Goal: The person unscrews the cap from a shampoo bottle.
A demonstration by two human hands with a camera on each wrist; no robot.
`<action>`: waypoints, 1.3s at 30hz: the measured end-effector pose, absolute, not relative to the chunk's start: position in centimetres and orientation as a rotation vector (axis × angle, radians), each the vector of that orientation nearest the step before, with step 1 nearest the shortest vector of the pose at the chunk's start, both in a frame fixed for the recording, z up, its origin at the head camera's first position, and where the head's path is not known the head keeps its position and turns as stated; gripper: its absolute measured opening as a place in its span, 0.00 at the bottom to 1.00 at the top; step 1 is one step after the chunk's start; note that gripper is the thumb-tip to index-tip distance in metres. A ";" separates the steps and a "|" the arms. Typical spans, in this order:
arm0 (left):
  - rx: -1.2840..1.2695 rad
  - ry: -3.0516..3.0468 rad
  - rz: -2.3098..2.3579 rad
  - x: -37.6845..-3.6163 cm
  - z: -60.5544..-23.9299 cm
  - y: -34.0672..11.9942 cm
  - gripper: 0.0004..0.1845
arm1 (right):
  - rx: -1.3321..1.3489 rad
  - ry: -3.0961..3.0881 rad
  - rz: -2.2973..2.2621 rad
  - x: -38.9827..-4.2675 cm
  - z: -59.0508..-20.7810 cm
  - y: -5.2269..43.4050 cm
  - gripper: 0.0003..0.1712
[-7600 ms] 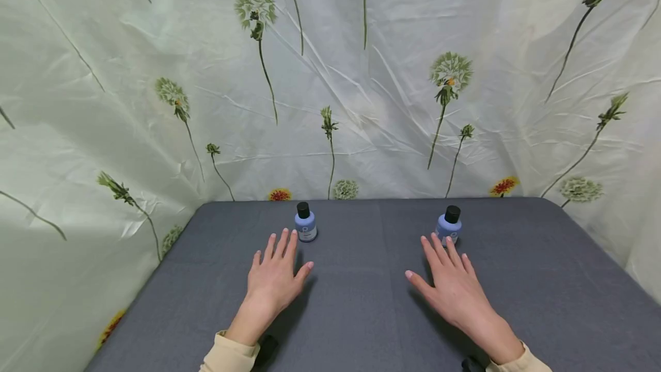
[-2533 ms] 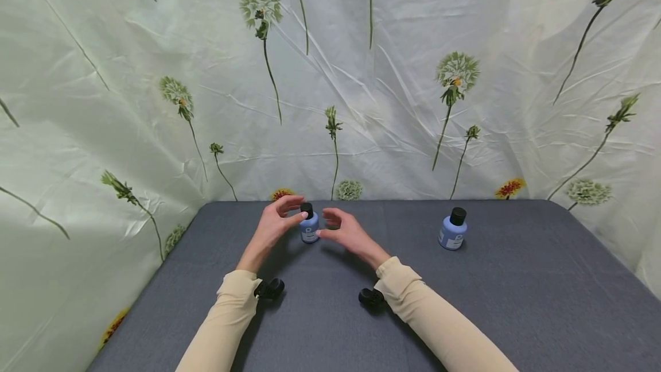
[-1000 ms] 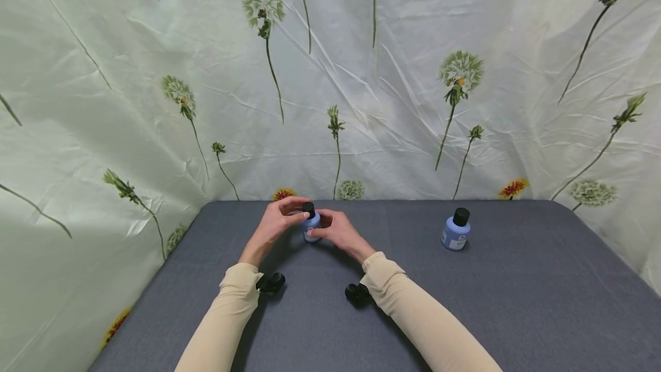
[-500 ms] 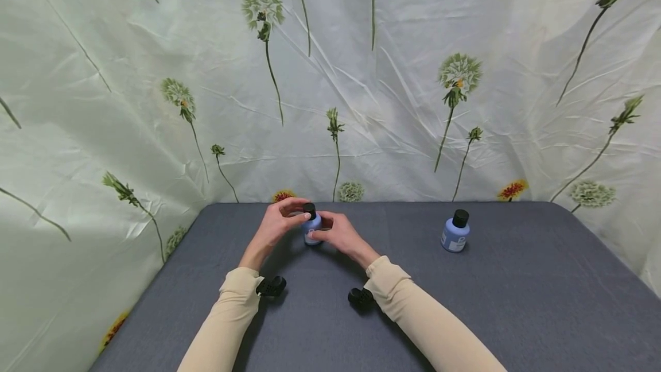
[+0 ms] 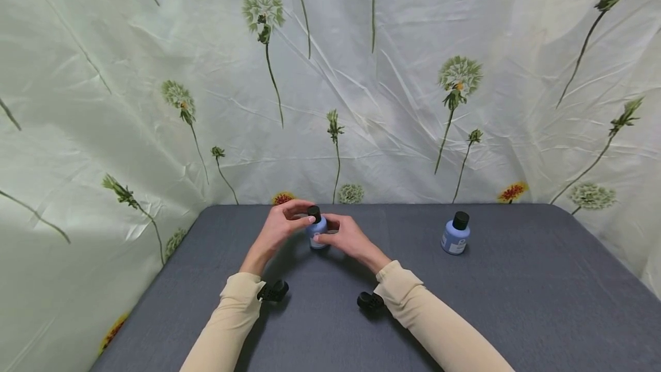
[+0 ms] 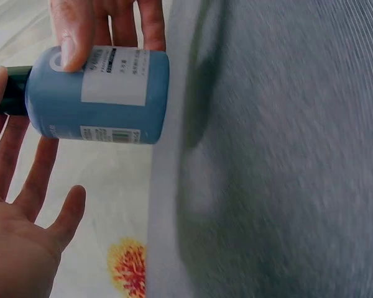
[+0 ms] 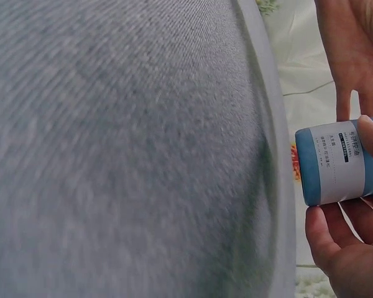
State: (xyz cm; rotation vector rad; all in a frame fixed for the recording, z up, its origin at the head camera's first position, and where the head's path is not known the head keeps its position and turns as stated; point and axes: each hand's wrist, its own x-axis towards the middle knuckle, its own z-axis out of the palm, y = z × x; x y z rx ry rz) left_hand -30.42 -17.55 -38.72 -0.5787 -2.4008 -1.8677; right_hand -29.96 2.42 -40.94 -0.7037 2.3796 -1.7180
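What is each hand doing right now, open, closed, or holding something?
Left hand: thumb and fingertips pinch the black cap of the blue bottle.
Right hand: fingers curled round the same bottle's body, holding it.

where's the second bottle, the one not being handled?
Head view: the free bottle stands upright on the grey table, far right, well apart from both hands, near the flowered curtain.

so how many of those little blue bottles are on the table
2. One blue bottle is at the far left-centre, gripped by the right hand with the left hand on its black cap. The other bottle stands alone to the right.
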 end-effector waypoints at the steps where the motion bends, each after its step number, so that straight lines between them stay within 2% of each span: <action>1: -0.578 -2.399 -1.867 -30.6 -39.0 -17.5 0.21 | -0.711 2.371 -1.719 -29.8 -40.7 2.6 0.30; 12: -0.634 -2.424 -1.832 -30.6 -38.5 -16.3 0.19 | -0.747 2.331 -1.707 -27.1 -37.1 4.5 0.30; 22: -0.675 -2.410 -1.844 -30.4 -38.4 -15.1 0.18 | -0.724 2.345 -1.753 -28.8 -40.0 5.4 0.32; 39: -0.674 -2.412 -1.762 -29.8 -38.1 -12.7 0.18 | -0.640 2.380 -1.743 -28.2 -39.9 7.4 0.32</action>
